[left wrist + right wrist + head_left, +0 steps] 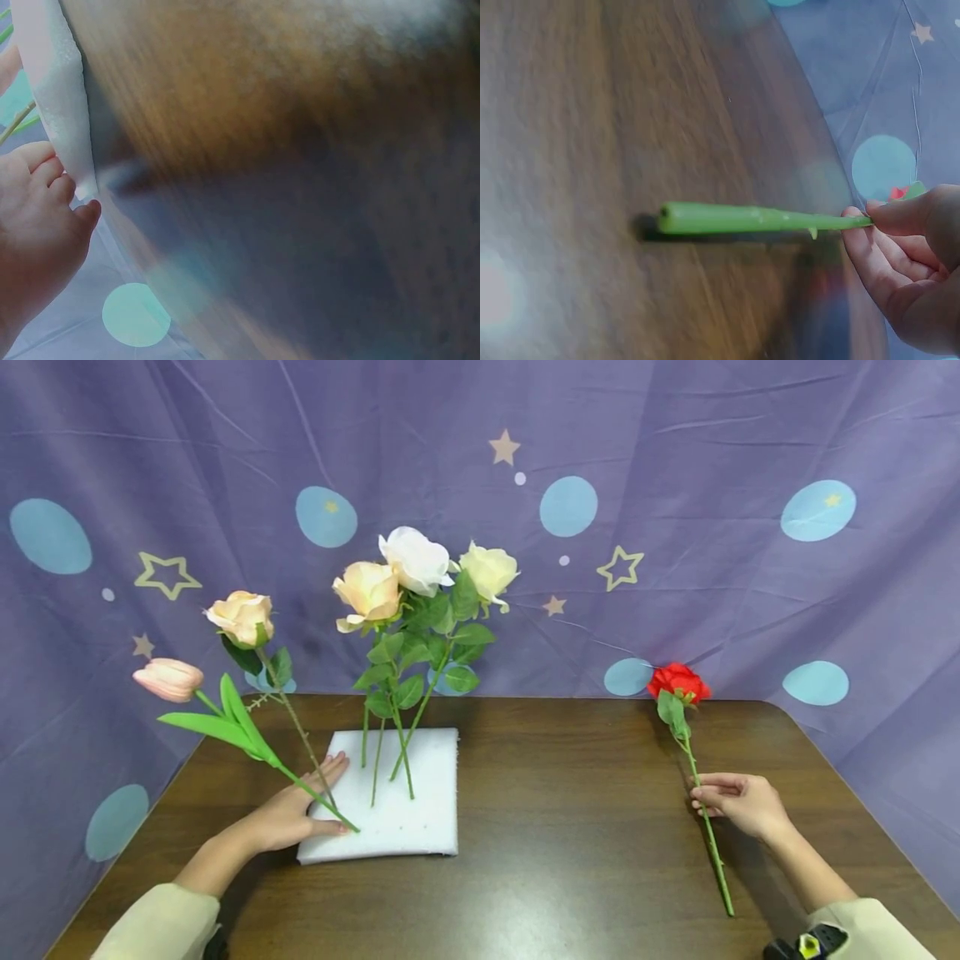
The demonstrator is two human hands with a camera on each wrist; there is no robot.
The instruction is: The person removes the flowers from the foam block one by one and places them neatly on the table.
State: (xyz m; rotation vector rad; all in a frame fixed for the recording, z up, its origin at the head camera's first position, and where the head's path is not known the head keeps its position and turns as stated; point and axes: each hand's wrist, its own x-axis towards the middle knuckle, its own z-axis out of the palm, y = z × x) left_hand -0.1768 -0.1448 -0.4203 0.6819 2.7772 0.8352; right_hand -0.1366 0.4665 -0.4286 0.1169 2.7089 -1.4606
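Observation:
In the head view my left hand (pixel 288 814) rests on the left side of a white foam block (pixel 420 822), fingers spread and thumb along its near part. The stems of a pink tulip (pixel 168 680) and a peach rose (pixel 242 618) stand in the block and cross in front of that hand, leaning left. Another peach rose (pixel 369 592), a white rose (pixel 417 560) and a pale yellow rose (pixel 489 570) rise from its middle. At the right, my right hand (pixel 742 802) pinches the stem of a red rose (pixel 678 682) between thumb and fingers; the stem's cut end (pixel 667 219) points towards me.
The block lies on a dark brown wooden table (pixel 555 827). A purple curtain (pixel 450 427) with stars and blue dots hangs behind and at both sides. Small holes mark the block's near part.

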